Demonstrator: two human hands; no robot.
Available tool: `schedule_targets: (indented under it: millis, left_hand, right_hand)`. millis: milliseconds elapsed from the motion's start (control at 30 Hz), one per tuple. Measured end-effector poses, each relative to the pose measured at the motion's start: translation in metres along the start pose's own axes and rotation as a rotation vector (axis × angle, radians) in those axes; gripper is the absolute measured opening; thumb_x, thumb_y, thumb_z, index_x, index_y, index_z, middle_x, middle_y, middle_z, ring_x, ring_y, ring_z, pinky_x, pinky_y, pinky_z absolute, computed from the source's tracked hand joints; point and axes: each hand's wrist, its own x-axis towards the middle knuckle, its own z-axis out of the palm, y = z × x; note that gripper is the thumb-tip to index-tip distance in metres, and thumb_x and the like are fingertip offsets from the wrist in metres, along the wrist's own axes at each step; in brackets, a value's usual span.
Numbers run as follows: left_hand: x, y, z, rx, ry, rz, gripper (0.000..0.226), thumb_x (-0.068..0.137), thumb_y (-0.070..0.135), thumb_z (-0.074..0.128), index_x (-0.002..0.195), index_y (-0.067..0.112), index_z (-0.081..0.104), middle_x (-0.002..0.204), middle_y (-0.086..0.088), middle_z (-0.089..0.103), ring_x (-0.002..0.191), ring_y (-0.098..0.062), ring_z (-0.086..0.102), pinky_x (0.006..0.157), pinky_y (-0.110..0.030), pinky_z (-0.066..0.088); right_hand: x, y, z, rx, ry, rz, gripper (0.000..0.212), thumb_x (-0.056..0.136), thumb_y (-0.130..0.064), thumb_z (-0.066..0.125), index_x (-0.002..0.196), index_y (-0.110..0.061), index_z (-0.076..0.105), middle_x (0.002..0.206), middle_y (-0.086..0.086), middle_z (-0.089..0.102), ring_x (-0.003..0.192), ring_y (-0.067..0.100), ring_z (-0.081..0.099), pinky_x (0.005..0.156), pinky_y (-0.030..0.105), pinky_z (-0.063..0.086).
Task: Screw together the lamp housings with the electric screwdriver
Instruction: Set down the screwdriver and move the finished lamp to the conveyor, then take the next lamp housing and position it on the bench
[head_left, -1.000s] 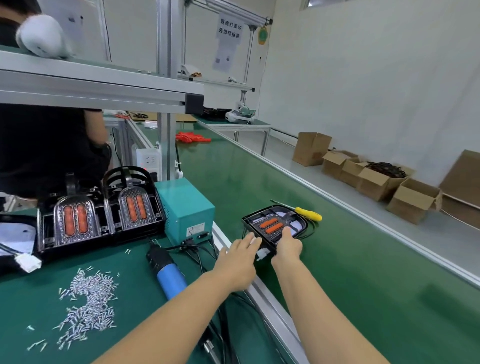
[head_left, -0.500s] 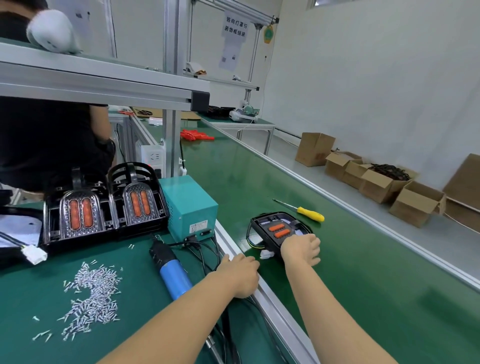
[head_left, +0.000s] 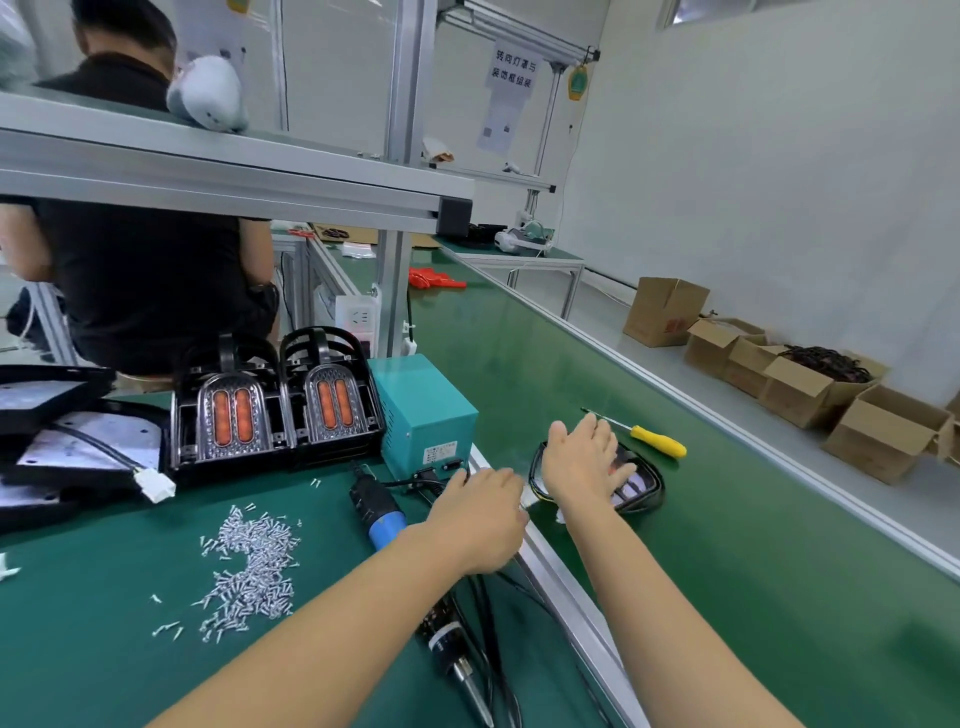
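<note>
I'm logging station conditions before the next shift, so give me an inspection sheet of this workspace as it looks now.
Surface: green bench mat beside a green conveyor belt.
Job's things: one lamp housing on the belt; two lamp housings standing on the bench; electric screwdriver lying on the mat; loose screws in a heap.
Clutter: yellow screwdriver on the belt.
Hands: right hand flat over the belt housing; left hand above the bench edge, grip unclear.
Cables: black leads run from the teal power box.
Surroundings: cardboard boxes on the floor; a seated person behind.
</note>
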Motion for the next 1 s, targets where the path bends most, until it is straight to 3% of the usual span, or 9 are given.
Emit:
schedule_targets:
  millis: [167,300,800,933,1000]
  left_hand:
    - [-0.040,-0.039,-0.015,-0.008,0.104,-0.130,0.053,0.103,0.032,0.025,0.151,0.015,0.013,0.159,0.002,0.013,0.145,-0.015,0.010,0.118,-0.040,0.002]
    - [-0.078,-0.071,-0.024,0.029,0.153,-0.250,0.054,0.103,0.034,0.023,0.152,0.015,0.008,0.160,0.004,0.006,0.146,-0.012,0.002,0.118,-0.038,0.000]
    - [-0.226,-0.154,-0.023,0.016,0.303,-0.554,0.054,0.103,0.033,0.025,0.152,0.019,0.007,0.160,0.007,0.007,0.146,-0.009,0.004,0.118,-0.032,0.001]
    - [-0.255,-0.176,-0.026,0.034,0.404,-0.591,0.052,0.102,0.032,0.029,0.151,0.022,0.015,0.158,0.011,0.013,0.144,-0.007,0.008,0.117,-0.029,0.001]
    - [-0.268,-0.188,-0.031,0.040,0.501,-0.580,0.050,0.100,0.029,0.037,0.148,0.021,0.027,0.154,0.008,0.025,0.142,-0.009,0.017,0.118,-0.027,0.007]
  right_hand:
    - [-0.039,-0.036,0.005,0.062,-0.081,-0.198,0.059,0.105,-0.035,0.022,0.156,-0.013,0.006,0.165,0.003,0.002,0.151,0.017,-0.002,0.117,0.053,-0.008]
    - [-0.080,-0.067,0.016,0.087,-0.162,-0.363,0.058,0.105,-0.035,0.021,0.156,-0.012,0.008,0.164,0.002,0.005,0.150,0.016,0.001,0.116,0.055,-0.009]
    - [-0.218,-0.147,0.083,-0.018,-0.466,-0.739,0.057,0.106,-0.040,0.018,0.156,-0.017,0.001,0.164,0.000,0.001,0.150,0.013,-0.004,0.116,0.051,-0.014]
    - [-0.237,-0.160,0.096,-0.021,-0.485,-0.789,0.056,0.106,-0.039,0.018,0.156,-0.019,0.002,0.164,-0.003,0.003,0.150,0.012,-0.003,0.116,0.051,-0.012]
    - [-0.244,-0.166,0.102,-0.023,-0.489,-0.815,0.055,0.106,-0.039,0.020,0.156,-0.019,0.005,0.163,-0.004,0.006,0.150,0.011,0.000,0.117,0.051,-0.010]
